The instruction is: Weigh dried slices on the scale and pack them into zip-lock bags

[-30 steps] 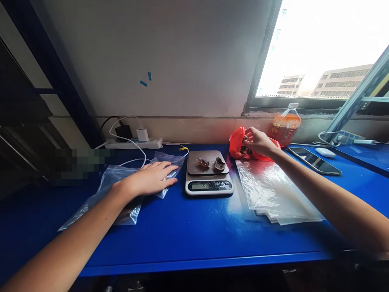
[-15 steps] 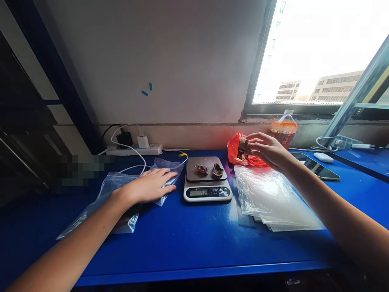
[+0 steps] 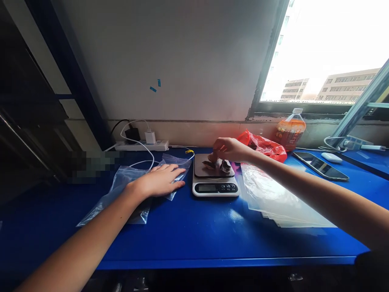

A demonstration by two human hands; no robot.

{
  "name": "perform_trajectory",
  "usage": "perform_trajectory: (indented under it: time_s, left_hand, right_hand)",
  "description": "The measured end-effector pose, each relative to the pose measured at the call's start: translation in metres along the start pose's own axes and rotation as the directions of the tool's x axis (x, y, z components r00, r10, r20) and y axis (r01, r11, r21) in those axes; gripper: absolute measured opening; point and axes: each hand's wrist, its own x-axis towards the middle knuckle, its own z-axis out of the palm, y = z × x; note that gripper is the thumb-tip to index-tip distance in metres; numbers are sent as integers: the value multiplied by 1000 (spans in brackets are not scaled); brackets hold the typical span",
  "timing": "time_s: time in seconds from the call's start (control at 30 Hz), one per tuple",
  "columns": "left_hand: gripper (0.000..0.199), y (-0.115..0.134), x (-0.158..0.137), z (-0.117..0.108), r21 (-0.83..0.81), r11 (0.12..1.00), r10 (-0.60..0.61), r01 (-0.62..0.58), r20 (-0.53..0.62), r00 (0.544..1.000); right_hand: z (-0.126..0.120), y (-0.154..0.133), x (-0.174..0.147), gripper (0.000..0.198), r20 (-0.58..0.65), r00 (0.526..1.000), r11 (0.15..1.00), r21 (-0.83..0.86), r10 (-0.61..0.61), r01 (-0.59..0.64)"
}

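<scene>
My left hand [image 3: 164,179] lies flat with spread fingers on clear zip bags [image 3: 120,182]. To its right stands a kitchen scale [image 3: 216,188] with a dark weighing plate. Two curled, dried dark brown pieces, one on the left [image 3: 208,164] and one on the right [image 3: 225,166], rest on the plate. Over the plate's back edge, my right hand [image 3: 227,149] pinches another dried brown piece [image 3: 213,156], just above or touching the left one; I cannot tell which. The scale's display is too dim to read.
Behind my right forearm sits a red plastic bag [image 3: 267,147]. A stack of clear bags [image 3: 273,198] lies right of the scale. Further right are a drink bottle [image 3: 291,132], a phone [image 3: 322,166] and a white case [image 3: 331,157]. A power strip [image 3: 162,145] with chargers runs along the wall.
My right hand has moved left from the red bag to over the scale, carrying a dried brown piece. My left hand stays on the zip bags. The view has shifted slightly.
</scene>
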Motion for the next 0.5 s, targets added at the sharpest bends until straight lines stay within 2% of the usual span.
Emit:
perform_trajectory:
  time_s: [0.07, 0.17, 0.3, 0.4, 0.5]
  left_hand:
    - [67, 3, -2, -2, 2, 1000, -1, 1, 10, 1000]
    - [66, 5, -3, -2, 6, 1000, 0, 0, 8, 1000]
    - [66, 2, -1, 1, -10, 1000, 5, -5, 4, 1000]
    - [67, 1, 1, 3, -17, 1000, 0, 0, 10, 1000]
    - [67, 2, 1, 1, -10, 1000, 2, -2, 23, 1000]
  right_hand:
    - [5, -4, 3, 10, 27, 999, 999, -33, -32, 33]
    - [2, -9, 1, 13, -28, 998, 997, -41, -62, 61]
    - [-15, -8, -13, 14, -92, 995, 987, 151, -33, 47]
    - [-23, 14, -37, 17, -207, 978, 972, 225, -20, 68]
    - [-22, 53, -63, 22, -347, 933, 966, 257, 98, -6]
